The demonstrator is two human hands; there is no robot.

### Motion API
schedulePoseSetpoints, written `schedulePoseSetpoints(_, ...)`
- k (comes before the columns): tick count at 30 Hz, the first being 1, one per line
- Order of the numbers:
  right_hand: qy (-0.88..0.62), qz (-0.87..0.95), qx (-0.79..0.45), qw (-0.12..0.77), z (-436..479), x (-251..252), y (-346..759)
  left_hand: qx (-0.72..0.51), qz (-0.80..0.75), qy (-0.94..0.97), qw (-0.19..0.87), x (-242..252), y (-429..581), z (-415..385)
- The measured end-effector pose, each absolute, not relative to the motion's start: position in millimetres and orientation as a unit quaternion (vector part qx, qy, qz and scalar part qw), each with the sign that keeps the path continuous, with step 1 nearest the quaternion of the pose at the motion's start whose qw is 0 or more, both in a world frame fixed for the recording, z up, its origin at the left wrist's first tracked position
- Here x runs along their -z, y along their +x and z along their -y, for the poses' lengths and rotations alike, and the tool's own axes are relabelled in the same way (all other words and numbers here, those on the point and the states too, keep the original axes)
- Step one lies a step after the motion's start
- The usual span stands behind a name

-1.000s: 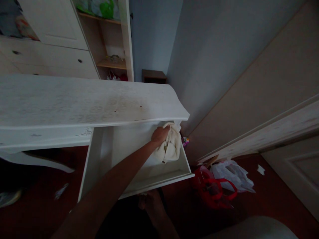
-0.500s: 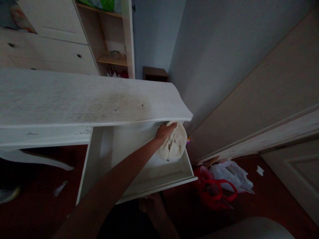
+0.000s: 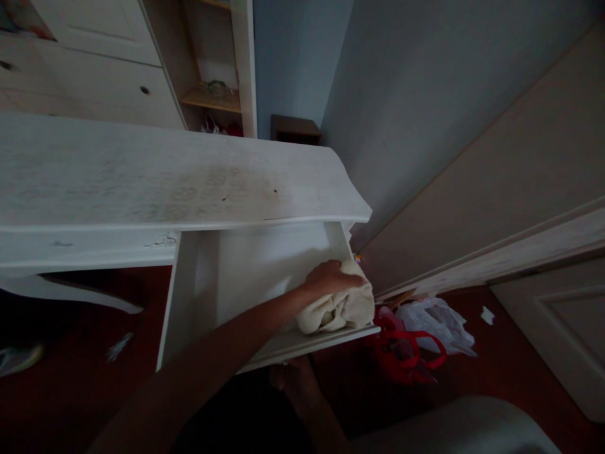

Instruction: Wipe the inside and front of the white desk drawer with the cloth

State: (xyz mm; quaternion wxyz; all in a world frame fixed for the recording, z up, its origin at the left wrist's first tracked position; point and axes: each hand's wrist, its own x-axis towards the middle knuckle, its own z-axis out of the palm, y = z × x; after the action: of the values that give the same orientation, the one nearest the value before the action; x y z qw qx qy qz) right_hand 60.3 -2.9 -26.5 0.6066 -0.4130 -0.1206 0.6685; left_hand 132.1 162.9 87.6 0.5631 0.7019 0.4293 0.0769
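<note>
A pulled-out white drawer [image 3: 255,258] juts from the front of a white dressing table [image 3: 302,170]. Over its front right corner, my left hand [image 3: 333,277] is closed around a bunched cream cloth [image 3: 347,309], which presses against the drawer's inside. My left forearm crosses above the drawer from the lower left. Below the drawer's front edge is my right hand [image 3: 290,375], its fingers curled close to the front panel. Shadow and the panel hide what those fingers hold.
Behind the table stands a white cabinet [image 3: 108,82] with open shelves beside it. A grey wall [image 3: 425,126] runs along the right. On the dark red floor lie a red bag [image 3: 401,353] and a white plastic bag [image 3: 444,325]. Dark stains mark the tabletop.
My left hand has moved the cloth from the drawer's back right side toward its front right corner. My right hand stays under the front edge. The view has shifted slightly.
</note>
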Motion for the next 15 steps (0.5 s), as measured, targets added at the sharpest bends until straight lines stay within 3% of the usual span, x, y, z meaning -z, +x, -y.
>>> schedulePoseSetpoints(7, -0.423, 0.103, -0.659, 0.613, 3.0, 17.8, 60.6, 0.006, -0.334, 0.862, 0.382, -92.2, 112.9, -139.5)
schedulePoseSetpoints(15, -0.425, 0.12, -0.656, 0.613, 2.1, 14.6, 60.1, 0.043, -0.363, 0.909, 0.202, -99.6, 92.6, -146.6)
